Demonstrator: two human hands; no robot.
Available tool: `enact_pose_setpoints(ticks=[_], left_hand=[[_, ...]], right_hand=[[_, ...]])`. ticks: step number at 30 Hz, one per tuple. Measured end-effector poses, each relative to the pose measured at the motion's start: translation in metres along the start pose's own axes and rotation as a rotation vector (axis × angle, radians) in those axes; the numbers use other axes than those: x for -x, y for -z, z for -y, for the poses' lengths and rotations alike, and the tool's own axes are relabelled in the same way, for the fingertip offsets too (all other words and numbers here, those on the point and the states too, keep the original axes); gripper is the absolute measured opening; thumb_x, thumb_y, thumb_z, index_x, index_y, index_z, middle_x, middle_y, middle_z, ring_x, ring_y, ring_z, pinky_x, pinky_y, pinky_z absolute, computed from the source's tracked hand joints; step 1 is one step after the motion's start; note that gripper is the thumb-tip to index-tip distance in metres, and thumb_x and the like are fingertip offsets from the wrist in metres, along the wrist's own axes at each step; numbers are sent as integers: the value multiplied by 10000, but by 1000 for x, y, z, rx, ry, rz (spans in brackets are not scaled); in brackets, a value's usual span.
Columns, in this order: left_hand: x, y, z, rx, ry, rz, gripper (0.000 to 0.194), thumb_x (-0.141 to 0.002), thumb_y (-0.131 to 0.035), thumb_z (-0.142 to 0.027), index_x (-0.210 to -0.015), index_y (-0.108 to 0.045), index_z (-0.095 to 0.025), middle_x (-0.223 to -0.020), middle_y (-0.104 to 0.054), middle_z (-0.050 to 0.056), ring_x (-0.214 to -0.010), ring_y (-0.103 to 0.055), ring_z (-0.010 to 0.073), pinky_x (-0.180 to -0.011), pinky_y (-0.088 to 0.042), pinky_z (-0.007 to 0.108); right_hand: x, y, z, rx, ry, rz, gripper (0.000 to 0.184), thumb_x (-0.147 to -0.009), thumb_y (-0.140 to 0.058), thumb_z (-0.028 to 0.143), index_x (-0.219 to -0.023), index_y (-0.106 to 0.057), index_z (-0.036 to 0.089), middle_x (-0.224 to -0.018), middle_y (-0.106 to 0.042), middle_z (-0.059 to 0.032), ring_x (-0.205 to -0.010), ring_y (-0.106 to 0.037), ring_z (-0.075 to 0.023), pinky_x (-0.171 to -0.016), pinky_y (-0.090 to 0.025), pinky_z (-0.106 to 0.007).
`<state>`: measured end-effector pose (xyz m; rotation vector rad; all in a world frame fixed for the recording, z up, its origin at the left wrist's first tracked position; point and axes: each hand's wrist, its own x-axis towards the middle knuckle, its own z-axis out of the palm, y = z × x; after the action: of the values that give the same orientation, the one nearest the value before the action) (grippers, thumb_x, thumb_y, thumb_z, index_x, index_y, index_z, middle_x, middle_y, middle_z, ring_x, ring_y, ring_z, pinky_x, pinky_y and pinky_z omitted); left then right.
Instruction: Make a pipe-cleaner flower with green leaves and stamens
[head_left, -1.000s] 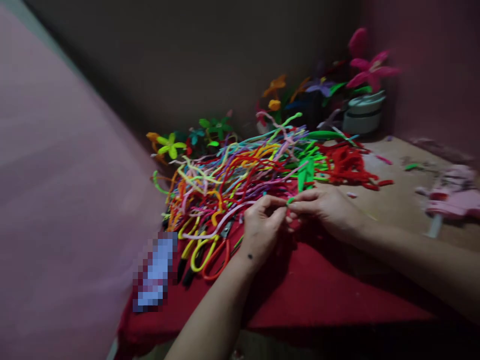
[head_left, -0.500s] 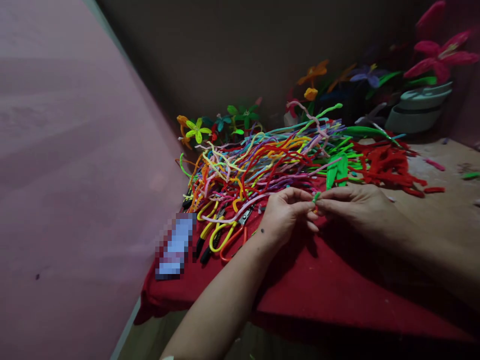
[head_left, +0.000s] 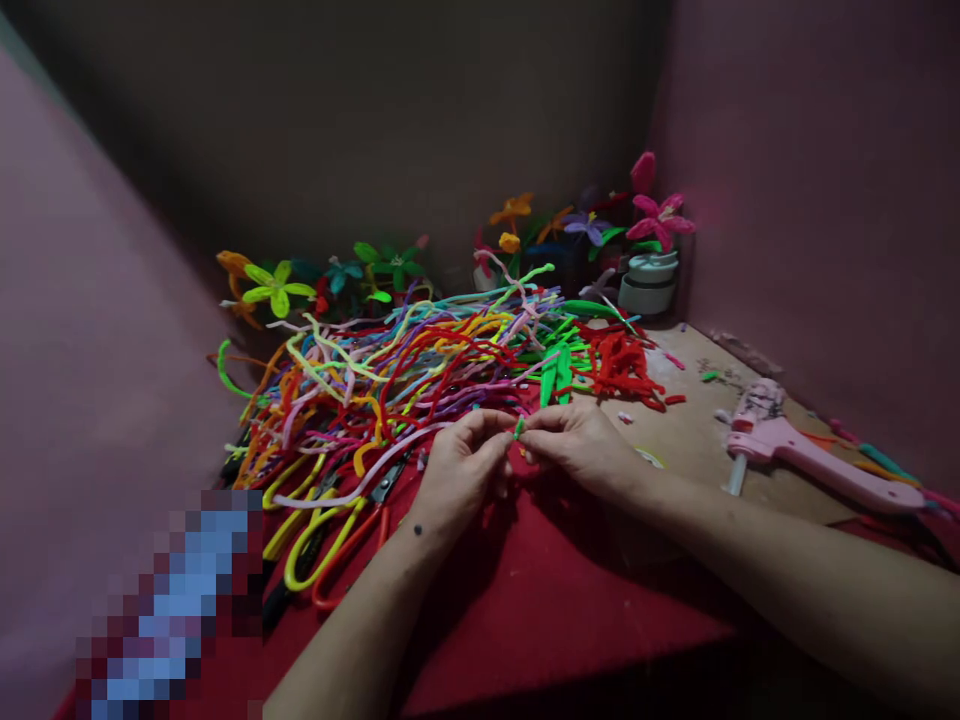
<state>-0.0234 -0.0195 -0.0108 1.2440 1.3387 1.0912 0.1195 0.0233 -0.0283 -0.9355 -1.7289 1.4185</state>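
Observation:
My left hand and my right hand meet above the red cloth. Between their fingertips they pinch a short green pipe cleaner piece. Each thumb and forefinger is closed on it from its own side. A speck of orange shows just below the green piece. Just beyond my hands lie green pipe cleaner leaves. To the left spreads a tangled heap of pipe cleaners in many colours.
Yellow-handled pliers and an orange-handled cutting tool lie left. A pink glue gun rests on brown board at right, near red pipe cleaner pieces. Pipe cleaner flowers and a pale pot line the back wall.
The view has swung to the right, bringing the glue gun and right wall into sight. Both hands keep their pinch on the green piece.

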Motion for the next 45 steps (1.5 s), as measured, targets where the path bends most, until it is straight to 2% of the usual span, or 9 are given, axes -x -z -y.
enact_pose_setpoints(ticks=[6, 9, 13, 20, 24, 27, 33, 40, 45], left_hand=[[2, -6, -3, -95, -63, -150, 136, -692, -575, -240, -793, -581, -150, -458, -493, -56, -359, -425, 71, -372, -332, 180], [4, -7, -4, -115, -77, -189, 109, -685, -577, -225, -768, -585, -156, -459, -490, -55, -372, -404, 65, -375, -311, 173], [3, -4, -3, -173, -89, -108, 150, -710, -563, -241, -832, -604, -163, -508, -518, -40, -409, -420, 79, -400, -327, 184], [-1, 4, 4, -446, -273, -25, 134, -750, -547, -283, -778, -635, -186, -701, -620, 20, -591, -533, 123, -541, -398, 208], [0, 4, 7, -555, -287, -36, 122, -760, -529, -277, -732, -597, -180, -626, -587, -3, -537, -508, 105, -523, -376, 203], [0, 2, 8, -552, -276, -110, 128, -772, -501, -275, -707, -548, -176, -534, -522, -30, -470, -461, 90, -471, -341, 196], [-3, -7, 14, -297, -155, -205, 144, -798, -441, -320, -743, -441, -187, -488, -438, -68, -392, -379, 78, -403, -311, 193], [-2, -5, 21, -646, -380, -329, 99, -815, -419, -272, -772, -448, -188, -654, -495, -14, -566, -472, 122, -548, -376, 245], [-2, -5, 22, -577, -336, -324, 121, -821, -420, -316, -796, -441, -200, -618, -480, -32, -505, -455, 118, -493, -370, 238]], right_hand=[[2, -1, 1, 111, 45, 27, 171, -667, -439, 135, -547, -561, 136, -497, -478, 26, -487, -390, -70, -482, -294, -193], [4, -1, 2, 137, 67, 54, 171, -656, -421, 114, -516, -516, 141, -480, -403, 42, -475, -335, -61, -465, -262, -189], [3, 0, 1, 181, 58, 60, 178, -647, -406, 101, -499, -496, 140, -475, -358, 45, -468, -303, -61, -452, -241, -196], [3, -1, -1, 310, 67, 52, 233, -664, -424, 104, -625, -653, 120, -519, -489, 20, -508, -393, -79, -488, -274, -208], [3, -2, -2, 347, 113, 42, 251, -687, -440, 112, -692, -691, 120, -535, -527, 14, -521, -405, -80, -509, -289, -207], [2, -2, -2, 268, 102, 43, 242, -680, -447, 111, -690, -689, 116, -530, -530, 17, -513, -401, -75, -501, -296, -201], [0, -1, 2, -69, -65, 49, 148, -656, -506, 161, -624, -640, 107, -492, -517, 23, -456, -407, -67, -472, -316, -201], [-1, -2, 1, -111, -36, 32, 141, -685, -535, 190, -586, -599, 114, -528, -533, 15, -496, -437, -65, -494, -335, -192], [-4, -2, -4, -132, -16, 36, 131, -688, -534, 197, -606, -595, 115, -508, -509, 24, -447, -397, -53, -429, -292, -181]])
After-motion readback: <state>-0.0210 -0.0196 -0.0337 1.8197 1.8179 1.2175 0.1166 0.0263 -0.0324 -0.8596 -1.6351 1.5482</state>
